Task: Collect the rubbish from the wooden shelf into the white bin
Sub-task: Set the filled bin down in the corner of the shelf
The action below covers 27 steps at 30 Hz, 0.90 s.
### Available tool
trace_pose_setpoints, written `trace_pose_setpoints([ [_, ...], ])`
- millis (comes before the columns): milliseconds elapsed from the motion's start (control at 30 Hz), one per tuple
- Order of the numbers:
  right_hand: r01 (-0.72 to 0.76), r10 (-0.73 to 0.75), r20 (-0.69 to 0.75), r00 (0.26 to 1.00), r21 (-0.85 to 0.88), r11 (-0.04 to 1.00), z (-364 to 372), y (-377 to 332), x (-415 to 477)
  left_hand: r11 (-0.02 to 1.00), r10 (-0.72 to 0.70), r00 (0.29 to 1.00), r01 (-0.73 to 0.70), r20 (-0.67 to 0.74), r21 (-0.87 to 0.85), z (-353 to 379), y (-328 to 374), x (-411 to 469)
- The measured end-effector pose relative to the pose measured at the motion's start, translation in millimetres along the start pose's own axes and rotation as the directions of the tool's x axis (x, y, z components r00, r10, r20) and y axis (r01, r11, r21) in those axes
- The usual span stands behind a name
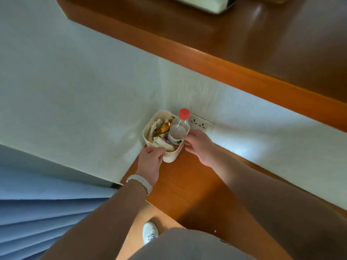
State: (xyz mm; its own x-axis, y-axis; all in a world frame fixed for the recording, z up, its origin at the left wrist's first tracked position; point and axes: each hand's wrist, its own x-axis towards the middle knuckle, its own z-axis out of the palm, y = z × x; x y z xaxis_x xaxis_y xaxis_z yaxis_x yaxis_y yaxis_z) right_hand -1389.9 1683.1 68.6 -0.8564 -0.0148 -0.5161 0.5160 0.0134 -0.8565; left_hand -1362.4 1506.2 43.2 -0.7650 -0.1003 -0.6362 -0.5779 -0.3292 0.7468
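Observation:
A small white bin (170, 157) stands at the far left corner of a low wooden shelf (191, 186), against the wall. Inside it are crumpled wrappers (162, 128), one golden, and a plastic bottle (178, 130) with a red cap that stands upright and sticks out above the rim. My left hand (150, 162) grips the bin's near left rim. My right hand (199, 145) rests against the bin's right side, fingers spread beside the bottle.
A wall socket (201, 123) sits right behind the bin. A higher wooden shelf (244, 59) juts out above, with a white object (206, 4) on it. Blue curtain folds (47, 207) hang at the left. My shoe (149, 232) shows below.

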Motion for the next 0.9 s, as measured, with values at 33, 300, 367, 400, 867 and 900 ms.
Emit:
trace_pose_setpoints([
  [33,0.017,-0.017,0.000,1.000,-0.008,1.000,0.2,1.1,3.1,1.000,-0.005,1.000,0.006,0.009,-0.015,0.4,-0.1,2.8],
  [300,0.104,-0.116,-0.037,0.993,-0.238,0.966,-5.4,3.0,23.0,0.997,-0.002,0.997,0.008,0.074,-0.083,10.1,9.1,17.1],
  [367,0.107,-0.123,-0.037,0.992,-0.291,0.951,-7.0,-1.2,24.6,0.997,0.001,0.995,0.007,0.097,-0.082,12.2,12.2,18.8],
  [400,0.092,-0.113,-0.059,0.992,-0.285,0.954,-7.9,-3.6,24.0,0.998,0.008,0.993,-0.001,0.115,-0.064,12.7,13.9,19.3],
  [867,0.149,-0.249,-0.069,0.966,-0.639,0.755,-49.7,-31.4,-36.4,0.709,0.146,0.957,-0.277,0.250,0.648,-18.1,43.5,-28.8],
  [900,0.166,-0.269,-0.050,0.962,-0.674,0.720,-53.6,-30.5,-43.6,0.658,0.180,0.942,-0.328,0.282,0.678,-20.2,44.8,-35.9],
])
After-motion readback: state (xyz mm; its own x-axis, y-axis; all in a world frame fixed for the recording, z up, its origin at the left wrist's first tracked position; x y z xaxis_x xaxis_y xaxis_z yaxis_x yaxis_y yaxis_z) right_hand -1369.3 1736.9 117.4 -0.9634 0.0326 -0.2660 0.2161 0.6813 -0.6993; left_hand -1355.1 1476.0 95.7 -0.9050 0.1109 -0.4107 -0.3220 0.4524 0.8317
